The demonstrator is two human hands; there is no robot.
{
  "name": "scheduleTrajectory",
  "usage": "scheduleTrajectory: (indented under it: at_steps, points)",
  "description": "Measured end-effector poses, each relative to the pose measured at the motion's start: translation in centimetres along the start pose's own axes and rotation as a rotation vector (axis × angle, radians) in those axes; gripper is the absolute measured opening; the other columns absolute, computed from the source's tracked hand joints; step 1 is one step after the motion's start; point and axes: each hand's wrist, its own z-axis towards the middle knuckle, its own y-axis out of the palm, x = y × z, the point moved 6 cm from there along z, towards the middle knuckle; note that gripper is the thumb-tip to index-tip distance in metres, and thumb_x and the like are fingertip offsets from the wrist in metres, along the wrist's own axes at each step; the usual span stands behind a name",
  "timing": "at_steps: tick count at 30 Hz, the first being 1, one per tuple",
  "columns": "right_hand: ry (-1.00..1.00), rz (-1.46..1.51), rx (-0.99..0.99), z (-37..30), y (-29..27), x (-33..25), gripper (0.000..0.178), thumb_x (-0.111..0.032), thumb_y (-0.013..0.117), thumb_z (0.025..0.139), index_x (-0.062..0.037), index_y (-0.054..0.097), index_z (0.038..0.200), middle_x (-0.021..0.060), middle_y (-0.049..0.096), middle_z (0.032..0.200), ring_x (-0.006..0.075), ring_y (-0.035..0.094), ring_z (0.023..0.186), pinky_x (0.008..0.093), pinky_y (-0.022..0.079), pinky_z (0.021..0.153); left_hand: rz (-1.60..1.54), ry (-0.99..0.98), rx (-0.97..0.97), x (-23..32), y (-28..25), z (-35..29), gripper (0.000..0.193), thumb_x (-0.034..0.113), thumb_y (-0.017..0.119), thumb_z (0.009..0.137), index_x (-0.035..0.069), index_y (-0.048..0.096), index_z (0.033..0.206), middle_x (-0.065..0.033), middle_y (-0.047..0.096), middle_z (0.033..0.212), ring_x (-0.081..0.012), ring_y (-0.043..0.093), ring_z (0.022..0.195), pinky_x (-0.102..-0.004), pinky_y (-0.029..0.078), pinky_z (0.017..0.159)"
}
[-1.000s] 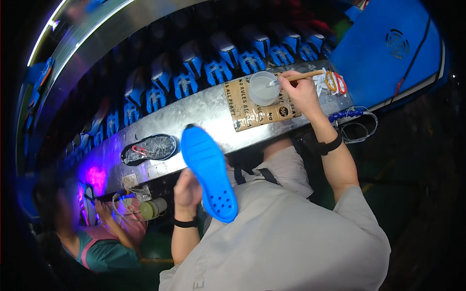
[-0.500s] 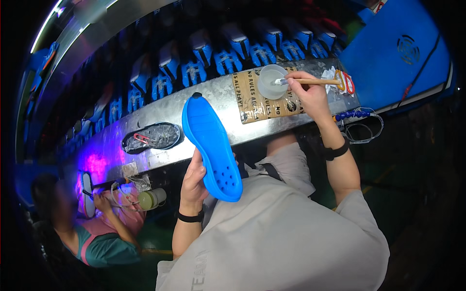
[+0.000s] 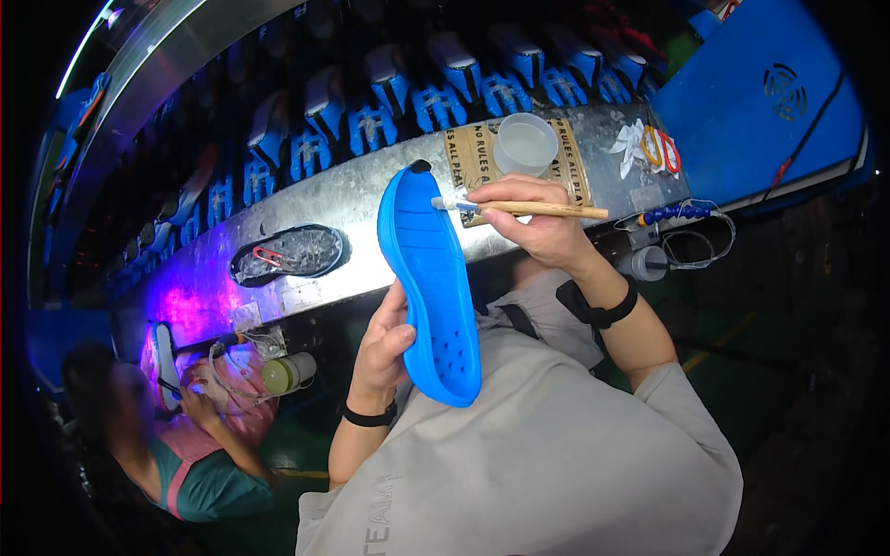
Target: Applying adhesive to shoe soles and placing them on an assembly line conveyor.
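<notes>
A blue shoe sole (image 3: 428, 269) with a row of small holes near its lower end and a black tip at the top is gripped along its left edge by my left hand (image 3: 385, 343). In my right hand (image 3: 545, 222) is a brush (image 3: 547, 209) with a wooden handle. Its pale bristles meet the inside of the sole close to the upper right rim. Behind the right hand, a translucent cup (image 3: 526, 145) of clear-looking liquid stands on a piece of printed cardboard (image 3: 473, 153).
On the metal bench (image 3: 371, 204) lies a dark sole-shaped piece (image 3: 289, 256) with a red clip on it. Scissors (image 3: 660, 150) are at the right. Shoes on blue holders (image 3: 371, 125) line the back. A co-worker (image 3: 209, 463) works at lower left, beside a green-lidded container (image 3: 287, 372).
My right hand has brought the brush from the cup down and left to the upper part of the sole. The sole has shifted slightly to the right in my left hand.
</notes>
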Motion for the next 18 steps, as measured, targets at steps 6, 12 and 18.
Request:
scheduleTrajectory:
  at_steps: [6,12,18]
  points:
    - [-0.204,-0.152,-0.081,-0.4,0.8,-1.5,0.019,-0.002,0.068,0.081,0.0001,0.073,0.099,0.0114,0.072,0.087,0.0183,0.067,0.077,0.0298,0.053,0.071,0.038,0.000,0.052,1.1,-0.5,-0.4,0.088,0.031,0.068,0.084,-0.002,0.023,0.152,-0.0167,0.049,0.141,-0.0252,0.055,0.125,-0.0392,0.046,0.105]
    - [-0.040,-0.060,-0.141,-0.3,0.7,-1.1,0.016,-0.004,0.068,0.083,-0.0001,0.074,0.097,0.0101,0.072,0.087,0.0179,0.068,0.079,0.0296,0.053,0.070,0.075,-0.017,0.061,1.5,-0.8,-0.3,0.090,0.033,0.069,0.082,-0.003,0.024,0.152,-0.0167,0.049,0.140,-0.0248,0.055,0.124,-0.0385,0.045,0.105]
    - [-0.086,-0.132,0.007,0.5,0.3,-1.0,0.017,-0.005,0.068,0.083,-0.0005,0.073,0.099,0.0096,0.071,0.085,0.0162,0.068,0.074,0.0282,0.053,0.065,0.124,-0.020,0.017,1.6,-0.5,-0.6,0.092,0.034,0.070,0.082,-0.005,0.024,0.151,-0.0165,0.049,0.140,-0.0243,0.055,0.124,-0.0374,0.045,0.105]
